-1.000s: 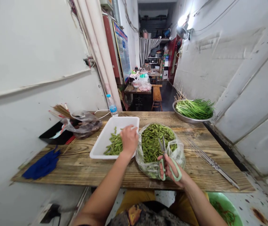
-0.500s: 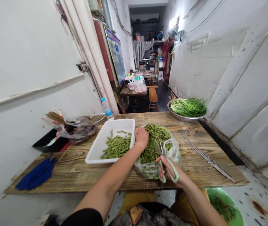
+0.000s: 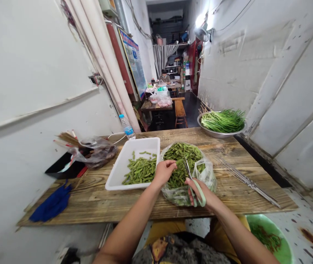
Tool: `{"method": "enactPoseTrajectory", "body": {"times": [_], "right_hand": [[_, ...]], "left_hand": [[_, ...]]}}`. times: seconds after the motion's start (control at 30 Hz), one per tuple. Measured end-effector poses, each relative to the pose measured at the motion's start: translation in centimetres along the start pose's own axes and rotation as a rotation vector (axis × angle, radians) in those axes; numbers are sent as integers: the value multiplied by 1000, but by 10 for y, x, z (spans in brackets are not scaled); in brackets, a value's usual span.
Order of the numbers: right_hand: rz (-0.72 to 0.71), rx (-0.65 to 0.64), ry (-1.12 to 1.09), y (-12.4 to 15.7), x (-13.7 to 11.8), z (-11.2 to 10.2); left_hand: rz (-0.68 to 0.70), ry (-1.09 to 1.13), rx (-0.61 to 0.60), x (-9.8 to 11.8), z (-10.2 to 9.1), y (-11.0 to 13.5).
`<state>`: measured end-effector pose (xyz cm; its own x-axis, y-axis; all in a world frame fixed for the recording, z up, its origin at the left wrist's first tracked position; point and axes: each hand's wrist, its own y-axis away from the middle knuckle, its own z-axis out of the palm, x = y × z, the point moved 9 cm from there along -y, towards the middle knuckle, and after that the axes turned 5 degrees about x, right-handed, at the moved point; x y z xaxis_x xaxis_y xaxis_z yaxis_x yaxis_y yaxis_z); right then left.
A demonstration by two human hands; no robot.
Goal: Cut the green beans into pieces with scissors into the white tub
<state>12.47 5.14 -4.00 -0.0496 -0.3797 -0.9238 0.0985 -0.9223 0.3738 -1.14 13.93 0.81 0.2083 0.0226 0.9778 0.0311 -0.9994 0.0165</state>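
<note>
A clear plastic bag (image 3: 208,176) full of green bean pods (image 3: 182,154) lies open on the wooden table (image 3: 96,200). My left hand (image 3: 164,171) rests on the pods at the bag's left side, fingers curled into them. Just right of it, my right hand (image 3: 203,196) grips green-handled scissors (image 3: 193,181), blades pointing up over the bag. To the left of the bag stands a white tray (image 3: 118,172) with cut pods (image 3: 141,170) heaped in it.
A metal bowl of green stalks (image 3: 222,123) sits at the far right corner. Metal skewers (image 3: 247,180) lie on the right. A water bottle (image 3: 126,127), a bag with sticks (image 3: 96,150) and a blue cloth (image 3: 50,203) occupy the left. A green basin (image 3: 281,253) stands below.
My left hand has come back from over the white tray to the bag of pods. My right hand with the scissors has stayed at the bag's near edge.
</note>
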Motion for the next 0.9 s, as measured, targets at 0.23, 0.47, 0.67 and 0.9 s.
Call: {"method": "enactPoseTrajectory", "body": {"times": [0.23,0.47,0.67,0.9], "right_hand": [[-31,-14,35,3,-6,1],[-37,-11,50,4,-8,4],[-46,4,34,5,-10,3],[-9,32,-59,4,-4,-1]], "left_hand": [[-45,111,-19,3,4,9],[-20,87,-43,4,7,14],[-78,172,-41,-1,11,15],[-18,197,76,1,0,9]]}}
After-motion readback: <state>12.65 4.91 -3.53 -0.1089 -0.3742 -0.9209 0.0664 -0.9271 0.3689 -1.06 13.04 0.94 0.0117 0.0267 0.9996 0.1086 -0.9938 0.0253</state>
